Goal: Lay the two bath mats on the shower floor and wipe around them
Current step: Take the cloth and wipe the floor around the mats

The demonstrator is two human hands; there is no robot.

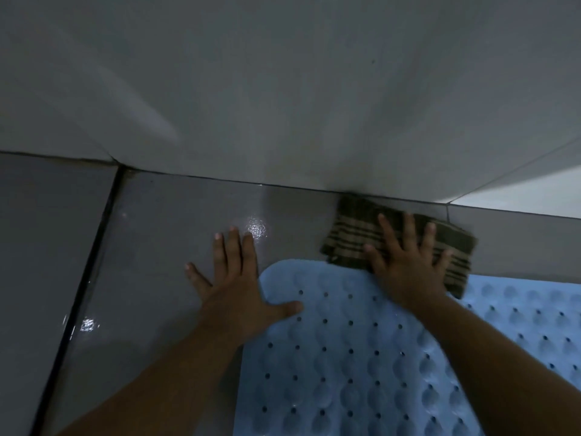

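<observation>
A light blue bath mat [339, 357] with small holes lies flat on the grey shower floor, its rounded corner at centre. A second blue mat [528, 313] lies to its right, partly under my right arm. My left hand [234, 287] rests flat with fingers spread on the wet tile, its thumb on the mat's corner. My right hand [405, 262] presses flat with fingers spread on a folded dark green and tan striped cloth [349, 234]. The cloth lies on the floor against the wall, beyond the mats.
A grey tiled wall [283, 89] rises right behind the cloth. A dark grout line [85, 278] runs down the floor at left. The grey floor tile [163, 247] between them shows wet shine.
</observation>
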